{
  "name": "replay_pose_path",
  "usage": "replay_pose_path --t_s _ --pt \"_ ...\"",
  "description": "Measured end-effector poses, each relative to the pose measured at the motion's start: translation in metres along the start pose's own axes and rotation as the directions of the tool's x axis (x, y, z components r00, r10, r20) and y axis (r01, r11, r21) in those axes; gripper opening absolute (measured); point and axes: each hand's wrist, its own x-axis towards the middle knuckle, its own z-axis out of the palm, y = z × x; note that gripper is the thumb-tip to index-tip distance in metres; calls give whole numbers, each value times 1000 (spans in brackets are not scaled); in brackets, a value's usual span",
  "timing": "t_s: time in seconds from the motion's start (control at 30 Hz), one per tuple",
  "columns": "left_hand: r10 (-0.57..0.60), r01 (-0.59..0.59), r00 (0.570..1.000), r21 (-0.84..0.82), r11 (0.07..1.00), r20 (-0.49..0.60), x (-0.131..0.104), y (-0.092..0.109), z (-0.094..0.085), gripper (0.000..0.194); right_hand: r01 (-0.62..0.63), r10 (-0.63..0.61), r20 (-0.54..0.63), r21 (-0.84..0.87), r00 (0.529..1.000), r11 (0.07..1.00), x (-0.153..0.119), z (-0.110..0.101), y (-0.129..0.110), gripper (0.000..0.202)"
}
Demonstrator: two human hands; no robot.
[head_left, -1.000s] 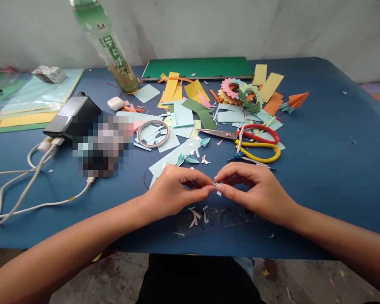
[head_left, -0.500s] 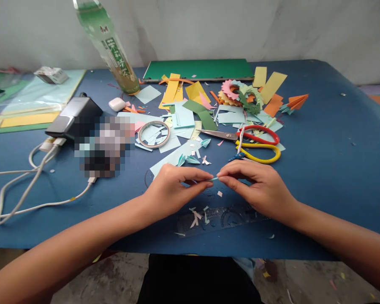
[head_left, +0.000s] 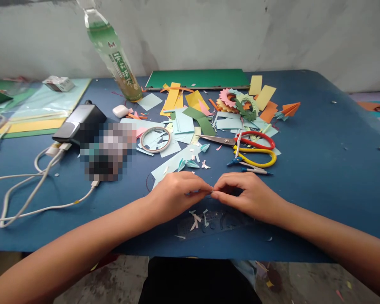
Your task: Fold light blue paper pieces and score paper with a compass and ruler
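Note:
Just above the table's near half, my left hand [head_left: 180, 195] and my right hand [head_left: 248, 195] meet fingertip to fingertip. Both are closed in a pinch. The small light-blue folded paper piece they share is now almost wholly covered by the fingers. Small light-blue folded paper pieces [head_left: 190, 164] lie just beyond my left hand. Beyond my right hand rest scissors [head_left: 227, 141] with red and yellow handles, and a drawing compass [head_left: 234, 161] beside them. Under my hands is a clear plastic ruler [head_left: 217, 224] with paper snippets [head_left: 195, 220] on it.
Cut paper scraps, a tape roll [head_left: 155, 139], paper rings [head_left: 228, 100] and an orange-and-blue folded piece [head_left: 289, 109] spread across the blue table [head_left: 323, 169]. A tall drink bottle [head_left: 115, 59] stands at the back. At left are a black power block [head_left: 79, 120] and white cables [head_left: 47, 209].
My fingertips have come together, covering the light-blue paper piece that showed between them. My right hand has shifted slightly left, uncovering more of the compass. The view has tilted up slightly.

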Motion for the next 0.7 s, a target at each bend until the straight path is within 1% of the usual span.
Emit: replay_pose_path --t_s 0.03,0.1,0.2,0.3,0.37,0.47,0.53,0.63,0.7 --pt "-38 38 999 -23 999 -9 0 0 0 12 -18 18 16 1 1000 1000 0 0 -1 13" --pt "-156 154 988 -101 983 -20 1 1 0 15 -34 33 25 12 999 999 0 -1 -2 14" --pt "-310 302 951 -240 922 5 3 3 -1 17 -19 18 5 29 1000 999 0 -2 -4 14" --pt "-408 399 911 -348 848 51 4 6 0 15 9 -8 -39 24 999 1000 -1 -3 -4 13" --pt "-459 451 884 -414 791 86 5 8 0 17 27 -27 -74 0 997 1000 -1 -3 -3 13" --pt "-516 513 847 -455 728 130 6 12 1 22 60 -63 -103 -33 993 998 -1 -1 0 11" --pt "-534 537 833 -439 720 143 6 13 0 25 76 -78 -89 -24 993 997 -1 0 2 10" --pt "-521 540 837 -405 738 168 6 12 -4 28 69 -68 -56 4 996 998 0 -1 3 11" --pt "-483 521 853 -384 763 198 5 11 -6 29 43 -42 -38 11 998 999 1 -3 2 14"
